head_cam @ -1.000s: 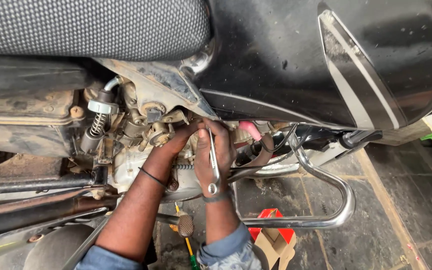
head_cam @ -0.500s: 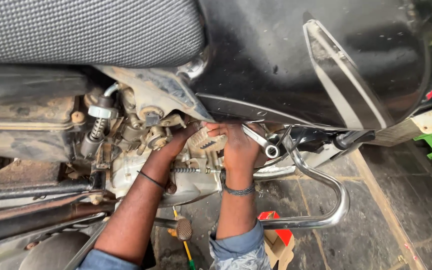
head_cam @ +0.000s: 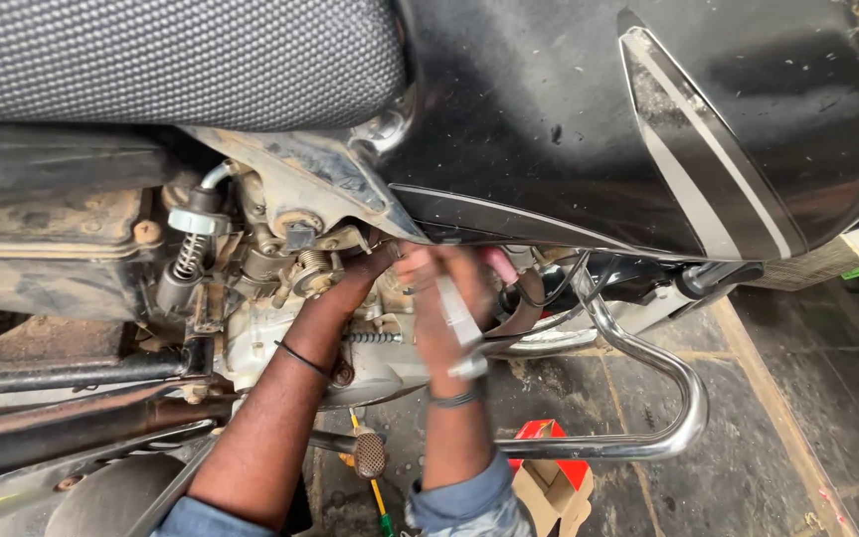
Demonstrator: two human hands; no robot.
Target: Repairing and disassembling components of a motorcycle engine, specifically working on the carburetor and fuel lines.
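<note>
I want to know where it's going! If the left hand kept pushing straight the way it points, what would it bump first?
Probably the engine parts right under the black tank. The left hand already reaches in there, fingertips hidden, so depth is hard to judge.

Small open brown cardboard box [head_cam: 549, 494] on dark tiled floor [head_cam: 797, 418], bottom centre, just below chrome crash-guard tube [head_cam: 683, 418]; flaps up, plain tan. Red carton or panel [head_cam: 547, 438] directly behind it, top edge touching chrome tube, partly hidden by sleeve; cannot tell if separate package or part of same box. No labels, signs or screens visible.
</note>
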